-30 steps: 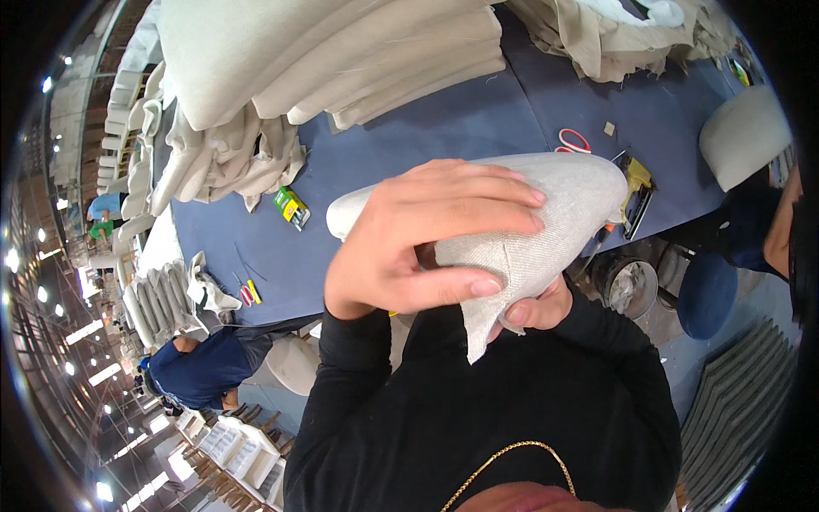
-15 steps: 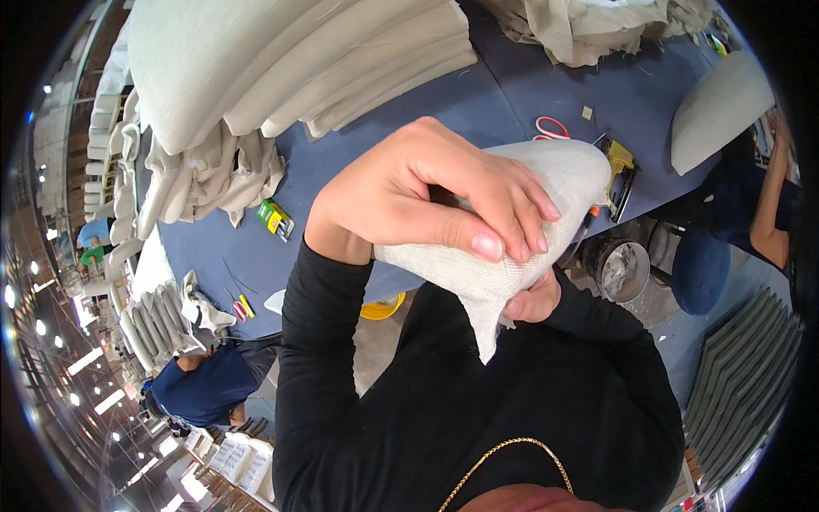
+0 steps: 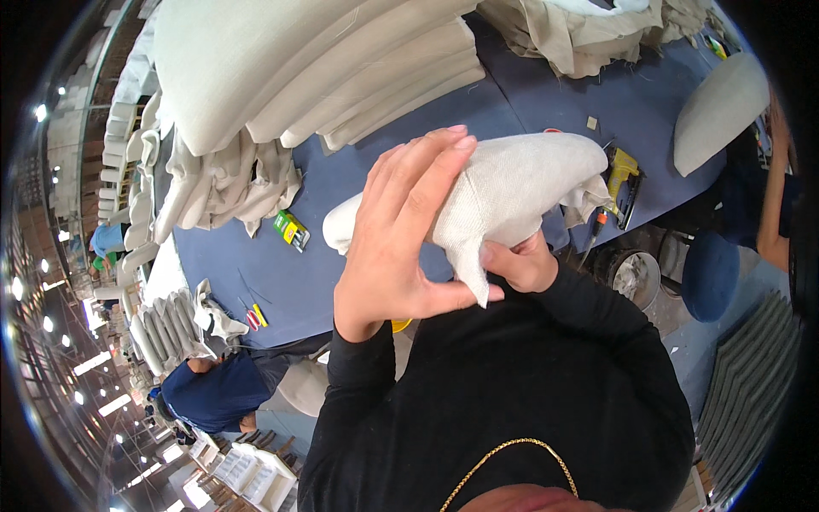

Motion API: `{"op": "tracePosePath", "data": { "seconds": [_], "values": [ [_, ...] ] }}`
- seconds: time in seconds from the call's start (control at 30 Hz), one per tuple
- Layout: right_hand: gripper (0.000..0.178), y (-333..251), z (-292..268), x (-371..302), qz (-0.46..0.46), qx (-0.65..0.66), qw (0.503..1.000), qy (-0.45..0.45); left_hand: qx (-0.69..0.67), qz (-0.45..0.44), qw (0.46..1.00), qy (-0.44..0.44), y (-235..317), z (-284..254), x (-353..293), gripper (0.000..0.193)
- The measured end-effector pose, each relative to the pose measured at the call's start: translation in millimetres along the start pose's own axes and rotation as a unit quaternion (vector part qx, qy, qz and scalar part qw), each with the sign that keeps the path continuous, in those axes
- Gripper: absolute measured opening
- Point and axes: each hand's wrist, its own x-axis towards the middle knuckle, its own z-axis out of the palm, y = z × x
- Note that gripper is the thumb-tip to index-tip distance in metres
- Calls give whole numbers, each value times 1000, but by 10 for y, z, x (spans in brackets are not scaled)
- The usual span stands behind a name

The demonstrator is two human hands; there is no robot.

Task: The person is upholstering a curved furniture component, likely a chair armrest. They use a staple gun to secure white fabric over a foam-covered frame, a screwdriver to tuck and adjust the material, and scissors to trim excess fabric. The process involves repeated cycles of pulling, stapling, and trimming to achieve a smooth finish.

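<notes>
A cream fabric-covered padded piece (image 3: 533, 175) is held up in front of my chest, with a loose pointed flap (image 3: 468, 260) of its cover hanging down. My left hand (image 3: 401, 226) lies along its left part, fingers stretched out over the cloth. Its thumb points away from the fingers and reaches the flap's tip. From underneath, my right hand (image 3: 522, 263) grips the padded piece at its lower edge, thumb against the cloth beside the flap. The fingers of that hand are partly hidden behind the piece.
On the blue table (image 3: 324, 188) lie a yellow stapler (image 3: 625, 175), a green box (image 3: 292, 229) and red-and-yellow snips (image 3: 256, 317). Stacked cream pads (image 3: 341, 68) rise at the back. A bucket (image 3: 636, 277) stands below the right edge, near another person's arm (image 3: 774, 192).
My left hand has swung from across the top of the piece to its left part, and its fingers have straightened. The piece has turned, with the flap now more exposed.
</notes>
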Motion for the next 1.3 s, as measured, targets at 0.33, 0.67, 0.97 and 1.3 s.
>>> {"op": "tracePosePath", "data": {
  "seconds": [0.33,0.67,0.97,1.3],
  "values": [
    [53,137,42,68,-84,-89,992,-25,55,-11,996,75,27,138,35,72],
    [39,483,-1817,-308,238,-504,821,-127,22,-187,950,249,-184,-184,-777,99],
    [34,807,-4239,-340,262,-618,663,332,24,-201,918,342,49,191,-1398,110],
    [54,667,-4477,486,330,-694,534,353,123,-87,975,162,442,388,-1002,91]
  ]
}}
